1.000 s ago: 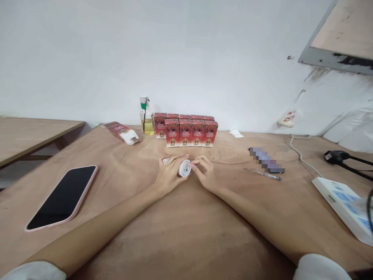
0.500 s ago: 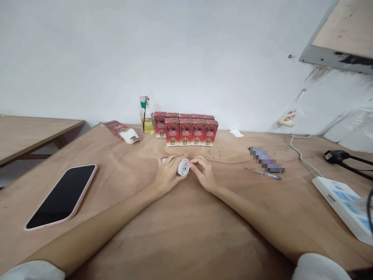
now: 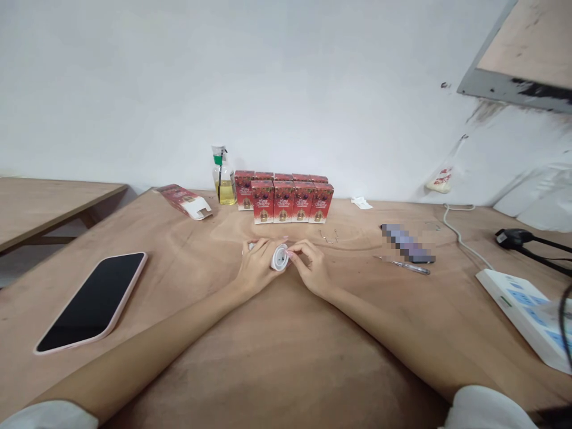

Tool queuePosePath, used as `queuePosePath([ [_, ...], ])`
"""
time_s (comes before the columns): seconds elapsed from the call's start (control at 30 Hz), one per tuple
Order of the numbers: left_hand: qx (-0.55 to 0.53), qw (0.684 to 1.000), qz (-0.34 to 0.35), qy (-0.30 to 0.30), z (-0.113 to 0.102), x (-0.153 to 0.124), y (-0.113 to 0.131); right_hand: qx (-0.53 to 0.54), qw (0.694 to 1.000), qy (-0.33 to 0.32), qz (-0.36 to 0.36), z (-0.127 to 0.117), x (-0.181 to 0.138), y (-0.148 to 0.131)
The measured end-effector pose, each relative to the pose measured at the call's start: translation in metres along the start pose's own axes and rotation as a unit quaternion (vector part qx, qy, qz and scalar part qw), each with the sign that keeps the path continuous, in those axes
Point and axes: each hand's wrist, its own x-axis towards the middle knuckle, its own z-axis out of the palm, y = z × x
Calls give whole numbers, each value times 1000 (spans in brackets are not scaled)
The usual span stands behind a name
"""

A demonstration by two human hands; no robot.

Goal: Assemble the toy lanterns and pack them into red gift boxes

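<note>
A small round white part (image 3: pixel 280 258) with dark holes in its face sits between both hands at the middle of the wooden table (image 3: pixel 286 357). My left hand (image 3: pixel 255 265) is wrapped round its left side. My right hand (image 3: pixel 310 264) pinches its right edge with curled fingers. Behind the hands stands a block of several red cartons (image 3: pixel 286 199), with a small bottle of yellow liquid (image 3: pixel 222 179) beside it.
A black phone in a pink case (image 3: pixel 92 301) lies at the left. An opened red carton (image 3: pixel 183 201) lies on its side at the back left. A metal pen-like tool (image 3: pixel 404 266), a white power strip (image 3: pixel 527 313) and a black plug (image 3: pixel 513 238) are at the right.
The white part has turned a little in my fingers, and both hands have shifted slightly; nothing else on the table has moved.
</note>
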Motion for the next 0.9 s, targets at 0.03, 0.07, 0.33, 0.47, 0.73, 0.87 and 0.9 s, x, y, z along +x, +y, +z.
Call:
queuePosePath([
  [0.03, 1, 1000, 0, 1, 0, 0, 0, -3, 1000, -1, -6, 0, 0, 0],
  [0.07, 1, 1000, 2, 5, 0, 0, 0, -9, 1000, 0, -13, 0, -1, 0],
  [0.33, 3, 1000, 7, 12, 1, -1, -2, -50, 997, -3, -50, 2, -4, 2],
  [0.47, -2, 1000, 16, 8, 3, -1, -4, -37, 999, -13, -29, 1, -2, 4],
  [0.73, -15, 1000, 23, -5, 4, -1, -5, 14, 999, -34, 4, -1, 0, 7],
  [0.87, -17, 999, 29, -13, 3, -1, -5, 29, 998, -50, 19, -1, 1, 9],
  [0.9, -18, 999, 29, -11, 3, -1, -5, 28, 997, -64, 15, -1, 1, 8],
])
